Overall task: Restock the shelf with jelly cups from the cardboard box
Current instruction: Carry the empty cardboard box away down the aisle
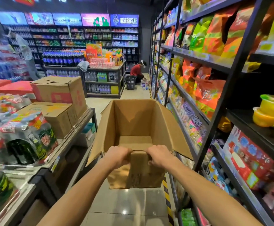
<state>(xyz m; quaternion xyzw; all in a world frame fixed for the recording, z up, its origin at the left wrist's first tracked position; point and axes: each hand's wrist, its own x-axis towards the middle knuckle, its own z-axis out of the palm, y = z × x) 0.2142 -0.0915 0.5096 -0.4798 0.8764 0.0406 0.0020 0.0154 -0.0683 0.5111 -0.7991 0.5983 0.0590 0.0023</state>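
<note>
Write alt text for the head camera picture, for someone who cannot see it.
Two bare hands, left hand and right hand, grip the near edge of an open brown cardboard box that looks empty, held above a shop aisle floor. Yellow jelly cups with green lids sit on the black metal shelf at right, among bright snack bags.

My fingertips are hidden behind the near wall of the cardboard box point(138, 128). The jelly cups point(270, 111) on the shelf point(253, 128) are cut off by the right edge. Everything at far left is blurred.
</note>
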